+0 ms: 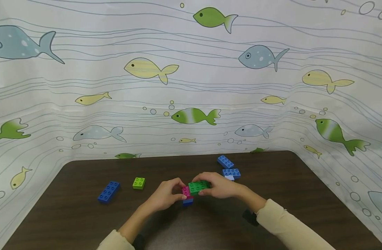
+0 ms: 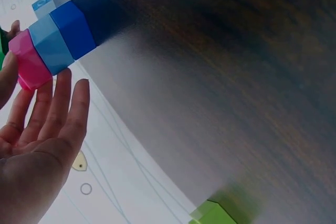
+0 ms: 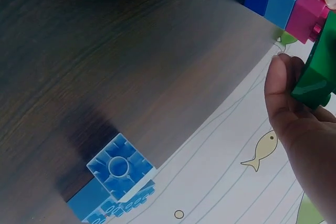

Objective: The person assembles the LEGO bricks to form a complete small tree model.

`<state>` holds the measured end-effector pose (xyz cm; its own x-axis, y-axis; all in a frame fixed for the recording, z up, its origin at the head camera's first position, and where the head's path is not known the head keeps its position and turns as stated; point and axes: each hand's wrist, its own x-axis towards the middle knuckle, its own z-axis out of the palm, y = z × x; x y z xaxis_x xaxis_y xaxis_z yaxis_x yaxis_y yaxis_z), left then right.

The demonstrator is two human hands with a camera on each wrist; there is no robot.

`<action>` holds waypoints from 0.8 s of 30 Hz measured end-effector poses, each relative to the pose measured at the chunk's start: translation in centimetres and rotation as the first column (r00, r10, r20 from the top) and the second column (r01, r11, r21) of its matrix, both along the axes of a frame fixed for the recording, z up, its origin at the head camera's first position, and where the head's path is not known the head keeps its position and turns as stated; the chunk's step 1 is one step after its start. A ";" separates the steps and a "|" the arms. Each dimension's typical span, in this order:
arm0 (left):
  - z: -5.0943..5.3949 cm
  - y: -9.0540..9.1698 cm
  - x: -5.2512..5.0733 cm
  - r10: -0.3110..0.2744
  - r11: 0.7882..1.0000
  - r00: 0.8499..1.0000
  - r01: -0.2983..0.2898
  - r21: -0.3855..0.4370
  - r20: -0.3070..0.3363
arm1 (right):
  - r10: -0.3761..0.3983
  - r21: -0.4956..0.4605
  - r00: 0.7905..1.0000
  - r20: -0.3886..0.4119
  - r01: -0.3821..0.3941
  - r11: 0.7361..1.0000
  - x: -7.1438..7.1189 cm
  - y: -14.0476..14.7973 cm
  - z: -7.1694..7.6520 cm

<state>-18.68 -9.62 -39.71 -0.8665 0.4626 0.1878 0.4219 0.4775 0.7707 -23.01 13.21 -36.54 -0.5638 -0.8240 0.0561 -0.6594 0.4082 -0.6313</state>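
A small stack of bricks stands on the dark table: a dark blue brick at the bottom, a lighter blue brick above it, and a pink brick on top. My left hand holds the stack at the pink brick between thumb and fingers. In my right hand a green brick is gripped, slightly tilted in the right wrist view. It overlaps the pink brick's right side from above; the pink studs still show beside it.
To the left lie a long blue brick and a lime green brick. Behind my right hand are two blue bricks, one farther back and one nearer, plus a pale blue brick. A fish-patterned sheet surrounds the table.
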 end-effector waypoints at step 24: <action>0.0 0.1 -0.1 0.004 1.000 1.000 -0.004 0.005 0.014 | -0.004 -0.017 0.998 0.067 0.005 1.000 -0.5 -0.6 0.1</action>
